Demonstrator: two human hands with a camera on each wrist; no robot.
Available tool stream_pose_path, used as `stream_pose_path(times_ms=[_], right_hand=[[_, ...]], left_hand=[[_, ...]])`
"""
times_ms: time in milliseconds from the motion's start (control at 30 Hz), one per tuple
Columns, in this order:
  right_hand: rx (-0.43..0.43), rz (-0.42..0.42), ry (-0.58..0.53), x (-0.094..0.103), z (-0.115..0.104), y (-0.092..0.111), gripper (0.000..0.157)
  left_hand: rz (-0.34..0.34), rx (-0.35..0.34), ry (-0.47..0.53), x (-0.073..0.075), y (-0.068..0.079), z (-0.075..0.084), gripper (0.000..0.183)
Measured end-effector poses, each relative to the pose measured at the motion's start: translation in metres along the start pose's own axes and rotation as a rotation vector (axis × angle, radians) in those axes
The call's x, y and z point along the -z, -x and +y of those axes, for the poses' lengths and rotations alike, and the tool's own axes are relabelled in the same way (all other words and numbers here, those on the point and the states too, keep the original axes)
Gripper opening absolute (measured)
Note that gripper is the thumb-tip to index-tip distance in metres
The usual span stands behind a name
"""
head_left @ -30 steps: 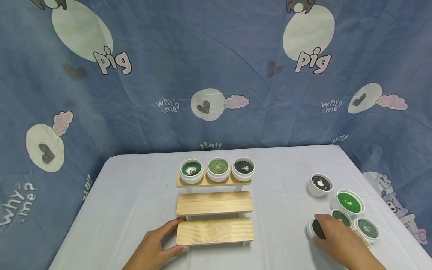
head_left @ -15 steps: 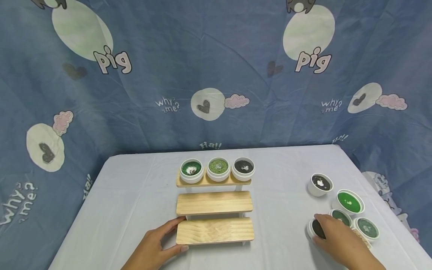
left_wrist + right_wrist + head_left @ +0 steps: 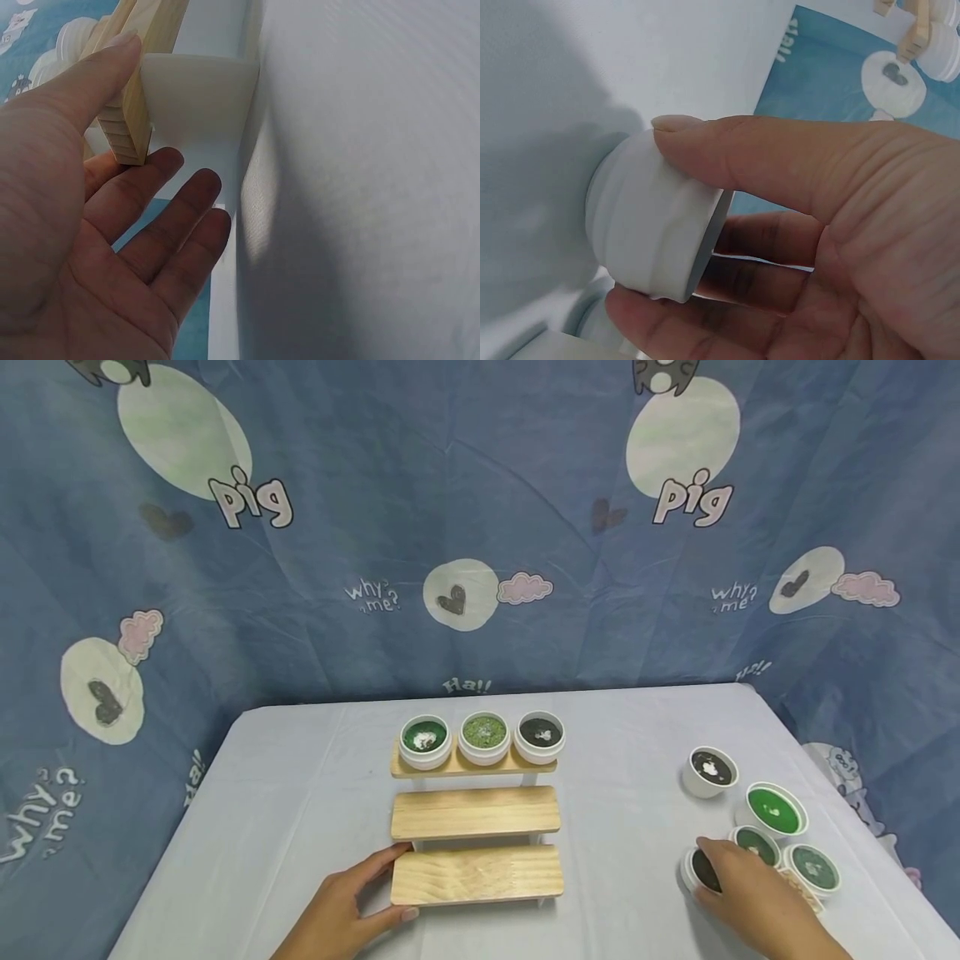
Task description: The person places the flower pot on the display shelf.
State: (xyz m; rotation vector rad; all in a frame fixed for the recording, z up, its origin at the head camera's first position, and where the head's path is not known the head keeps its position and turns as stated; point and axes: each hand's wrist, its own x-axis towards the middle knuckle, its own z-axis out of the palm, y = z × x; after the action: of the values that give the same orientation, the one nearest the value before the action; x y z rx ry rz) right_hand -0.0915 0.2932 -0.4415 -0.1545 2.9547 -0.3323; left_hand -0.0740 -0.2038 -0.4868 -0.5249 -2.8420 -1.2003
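Note:
A three-step wooden display stand (image 3: 477,875) stands mid-table. At the left end of its lowest step, my left hand (image 3: 347,903) holds the board between thumb and forefinger; in the left wrist view the other fingers extend past the board's end (image 3: 127,135), beside a whitish support panel (image 3: 199,90). Over at the right, my right hand (image 3: 757,897) grips a small white cup (image 3: 656,217) with a dark filling, thumb on one side and fingers on the other. The cup's base is right at the tablecloth. Part of its top is hidden under the hand.
Three white cups with green (image 3: 424,739), speckled green (image 3: 483,733) and dark (image 3: 540,733) fillings line the top step. Around the right hand stand several more: a dark one (image 3: 710,771), a bright green one (image 3: 774,810) and greyish green ones (image 3: 814,868). A printed blue cloth (image 3: 480,485) hangs behind.

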Motion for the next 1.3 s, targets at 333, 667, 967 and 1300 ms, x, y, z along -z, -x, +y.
stream_pose_path(times_ms=[333, 667, 967, 1300], right_hand=[[-0.006, -0.01, -0.006, -0.0015, 0.002, 0.0007, 0.059], [0.019, -0.018, -0.025, -0.0035, 0.0063, 0.0023, 0.064], [-0.024, -0.049, -0.044, -0.0017, 0.0051, 0.0002, 0.066], [0.052, -0.009, -0.119, -0.002, 0.0084, 0.003, 0.068]], left_hand=[[-0.006, 0.004, 0.006, 0.0003, 0.0, 0.0024, 0.074], [0.003, -0.008, 0.008, 0.0, 0.0004, 0.0027, 0.071], [0.007, -0.031, 0.021, 0.0009, 0.0017, 0.0017, 0.069], [-0.005, 0.0, 0.049, -0.0005, 0.0011, 0.0014, 0.069]])
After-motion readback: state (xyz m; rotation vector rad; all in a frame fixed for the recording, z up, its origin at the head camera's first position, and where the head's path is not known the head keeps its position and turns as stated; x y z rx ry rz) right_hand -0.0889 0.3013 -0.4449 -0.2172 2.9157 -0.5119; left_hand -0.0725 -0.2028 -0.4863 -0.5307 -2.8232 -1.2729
